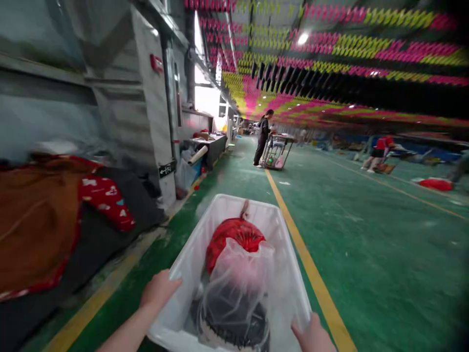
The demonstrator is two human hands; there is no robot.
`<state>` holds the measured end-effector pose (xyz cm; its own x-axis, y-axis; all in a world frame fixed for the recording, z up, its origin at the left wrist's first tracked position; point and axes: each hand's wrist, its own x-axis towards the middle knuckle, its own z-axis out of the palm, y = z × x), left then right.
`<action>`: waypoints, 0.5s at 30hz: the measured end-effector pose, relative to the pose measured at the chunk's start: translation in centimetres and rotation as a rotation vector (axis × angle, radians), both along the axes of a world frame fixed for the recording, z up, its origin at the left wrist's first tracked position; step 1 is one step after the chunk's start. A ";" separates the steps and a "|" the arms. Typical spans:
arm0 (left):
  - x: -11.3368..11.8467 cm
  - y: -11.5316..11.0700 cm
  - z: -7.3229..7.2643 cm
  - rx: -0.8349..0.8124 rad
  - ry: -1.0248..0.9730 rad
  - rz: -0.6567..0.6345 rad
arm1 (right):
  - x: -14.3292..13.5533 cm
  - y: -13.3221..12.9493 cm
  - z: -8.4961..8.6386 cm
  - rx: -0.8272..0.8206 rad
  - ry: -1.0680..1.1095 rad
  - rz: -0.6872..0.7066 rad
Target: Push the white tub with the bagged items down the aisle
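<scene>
left hand [158,289] grips bin's left rim | right hand [312,335] grips right rim, steadying white bin [234,215] | bagged red bundle [234,239] inside bin

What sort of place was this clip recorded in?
Most likely a factory or warehouse hall. A green painted floor with yellow lane lines runs far back, rows of pink and yellow items hang overhead, and a person stands at a wheeled cart. Both hands grip a white plastic bin.
</scene>
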<state>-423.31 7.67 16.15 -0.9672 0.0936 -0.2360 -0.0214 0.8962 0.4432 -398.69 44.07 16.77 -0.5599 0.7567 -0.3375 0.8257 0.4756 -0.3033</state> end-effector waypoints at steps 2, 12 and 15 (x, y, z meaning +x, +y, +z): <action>-6.4 2.8 0.4 0.006 0.001 -0.023 | -5.9 2.3 0.7 -0.035 -0.016 -0.019; -34.0 16.9 1.4 -0.072 0.081 -0.096 | -31.6 15.5 2.5 0.061 0.022 -0.051; -44.4 22.2 1.3 -0.080 0.093 -0.099 | -42.1 21.2 3.4 0.072 -0.001 -0.064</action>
